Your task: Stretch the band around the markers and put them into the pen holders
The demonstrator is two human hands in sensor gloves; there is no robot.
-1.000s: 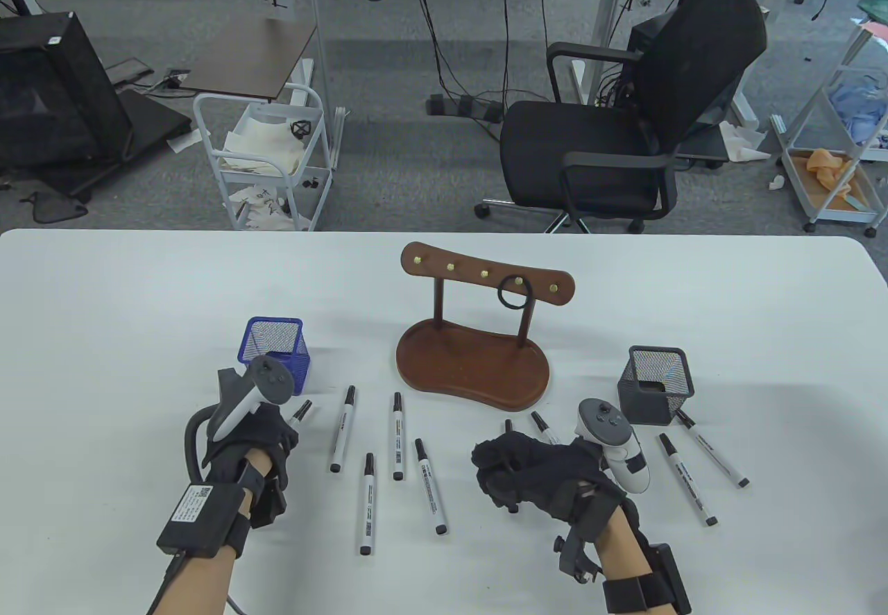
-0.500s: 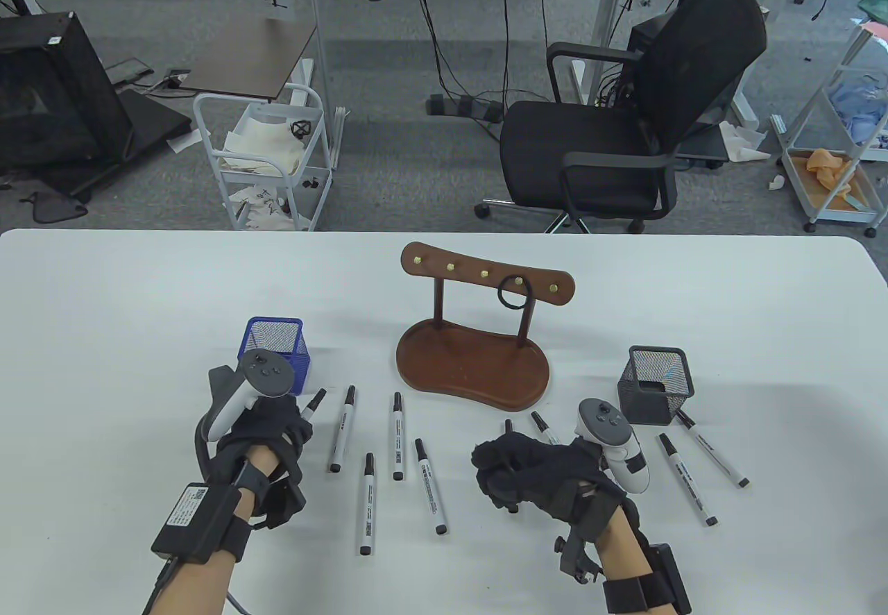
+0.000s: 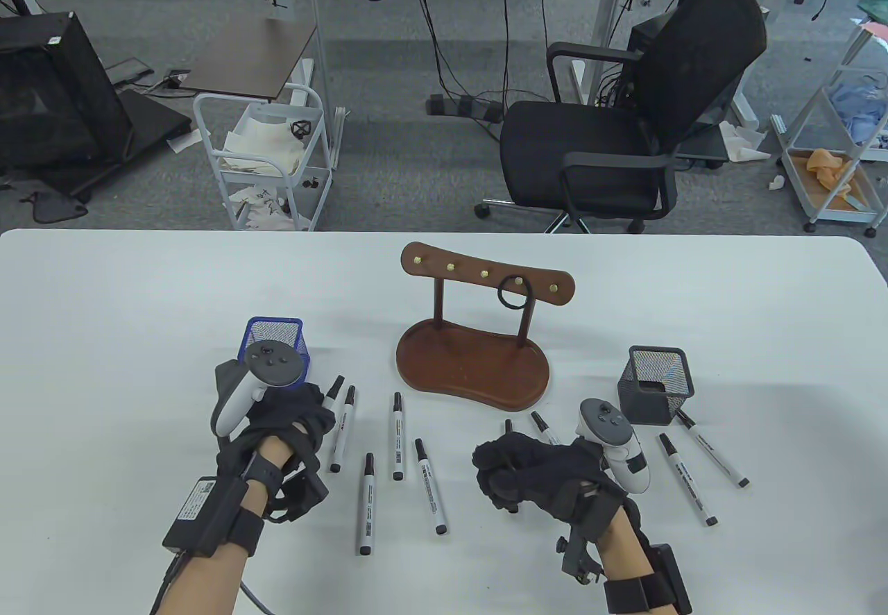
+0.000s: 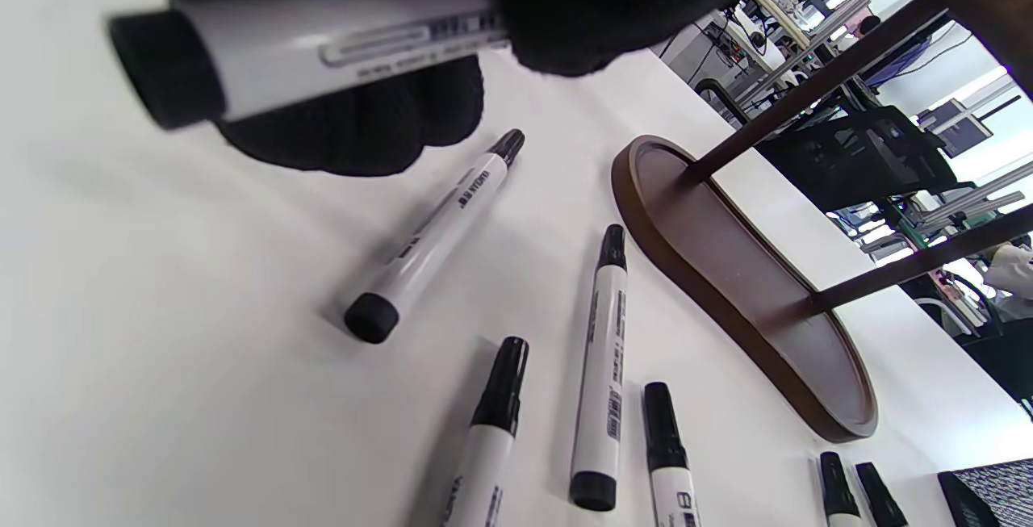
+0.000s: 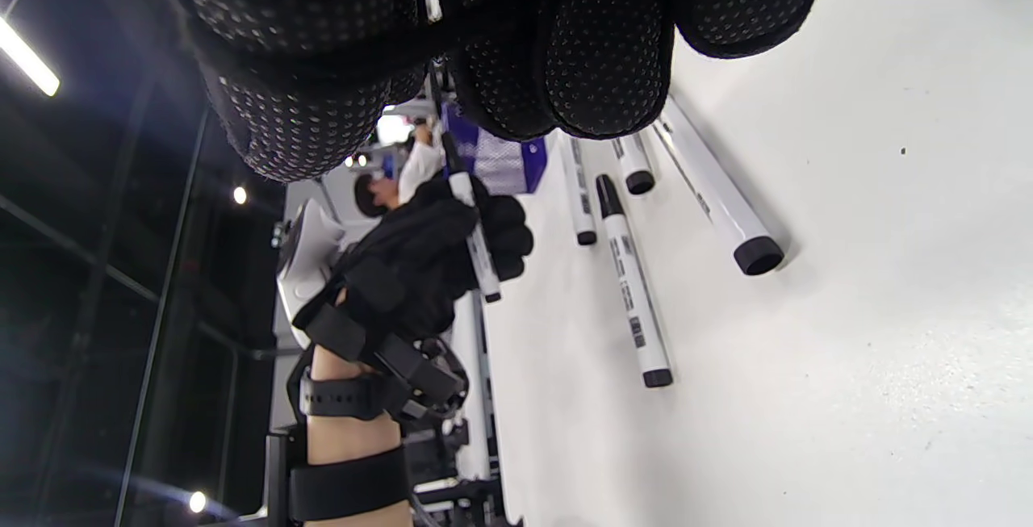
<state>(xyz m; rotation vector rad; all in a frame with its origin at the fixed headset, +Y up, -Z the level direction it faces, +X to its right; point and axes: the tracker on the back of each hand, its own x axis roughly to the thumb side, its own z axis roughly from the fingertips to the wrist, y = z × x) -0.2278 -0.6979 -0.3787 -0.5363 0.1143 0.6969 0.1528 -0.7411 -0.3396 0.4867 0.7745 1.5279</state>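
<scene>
— Lifting was what had just been done, was it not?

— It was; one marker (image 3: 334, 389) had been raised off the table (image 3: 104, 309) by the left hand (image 3: 288, 420), whose fingers were curled round its barrel; a second before, that hand had lain lower and nearer the front edge, with only the marker's cap showing beside it.

— And the right hand (image 3: 527, 466)?

— It was kept fisted near the front edge, a marker stub (image 3: 508, 426) standing out of it; what else it gripped could not be told.

— The band (image 3: 514, 293)?

— It was left on a peg of the wooden stand (image 3: 479, 365), well apart from both hands; the blue holder (image 3: 274, 344) and black holder (image 3: 655, 382) were unfilled; gathering was judged barely begun.

— Any writing?

— Print on the barrels was seen but could not be read.
</scene>
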